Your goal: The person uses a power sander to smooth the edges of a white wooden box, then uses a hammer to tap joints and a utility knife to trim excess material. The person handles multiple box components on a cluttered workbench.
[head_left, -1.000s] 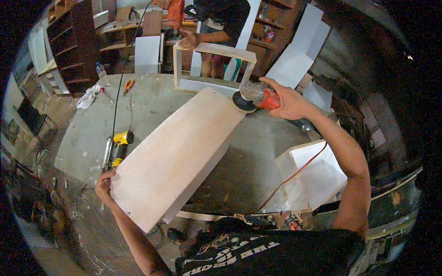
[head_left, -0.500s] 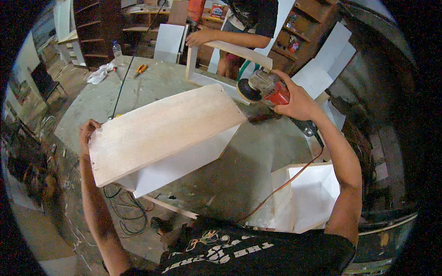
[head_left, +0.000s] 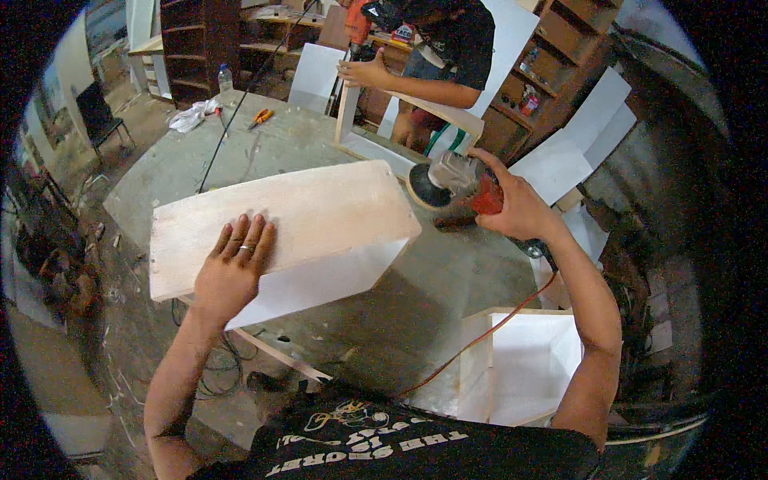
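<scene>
A pale wooden box (head_left: 320,200) with a white inner face rests on the grey-green table, its broad bare wood side turned up. My left hand (head_left: 234,268) lies flat on that side near its front edge, fingers stretched out, a ring on one finger. Wrapped round a red and grey angle grinder (head_left: 486,194), my right hand (head_left: 516,204) keeps it beyond the box's right end. The tool's round disc (head_left: 429,188) faces left, close to the box's far right corner. An orange cord (head_left: 488,330) trails from the grinder toward me.
Across the table (head_left: 432,288), a co-worker's hand (head_left: 364,72) rests near an orange power drill (head_left: 358,24) above a wooden frame (head_left: 344,120). An open white-lined box (head_left: 532,360) stands near right. Orange-handled pliers (head_left: 261,118) and a white cloth (head_left: 192,116) lie far left.
My left hand has moved from the box's left end onto its upper side. The box has turned slightly. The grinder has shifted a little left and down. The co-worker's drill is lower.
</scene>
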Motion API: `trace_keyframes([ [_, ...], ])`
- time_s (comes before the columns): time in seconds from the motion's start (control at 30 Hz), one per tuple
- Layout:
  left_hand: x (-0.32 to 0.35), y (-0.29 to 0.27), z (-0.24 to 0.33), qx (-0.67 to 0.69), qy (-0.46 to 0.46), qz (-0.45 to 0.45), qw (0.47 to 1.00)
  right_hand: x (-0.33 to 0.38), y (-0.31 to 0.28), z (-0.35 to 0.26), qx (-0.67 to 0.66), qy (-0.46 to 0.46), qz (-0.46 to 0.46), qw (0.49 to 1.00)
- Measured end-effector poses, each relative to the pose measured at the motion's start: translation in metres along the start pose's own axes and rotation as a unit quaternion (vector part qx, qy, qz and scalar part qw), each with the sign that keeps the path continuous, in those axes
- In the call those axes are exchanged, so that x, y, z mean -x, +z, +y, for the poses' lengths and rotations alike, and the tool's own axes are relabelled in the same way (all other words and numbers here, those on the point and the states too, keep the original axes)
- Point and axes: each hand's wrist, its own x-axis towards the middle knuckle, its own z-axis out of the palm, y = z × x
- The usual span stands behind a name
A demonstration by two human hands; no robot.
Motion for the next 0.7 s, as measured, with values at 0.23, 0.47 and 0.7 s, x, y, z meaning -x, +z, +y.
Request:
trace_keyframes([
  [0.23, 0.027, -0.01, -0.017, 0.047, 0.006, 0.013, 0.999, 0.023, 0.008, -0.017, -0.012, -0.093, -0.043, 0.995],
  [0.47, 0.026, -0.011, -0.017, 0.061, 0.008, 0.023, 0.998, 0.031, 0.012, -0.022, 0.0, -0.123, -0.074, 0.99],
  [0.7, 0.025, -0.016, -0.013, 0.071, -0.005, 0.013, 0.997, 0.01, 0.009, -0.011, -0.01, -0.093, -0.099, 0.991],
])
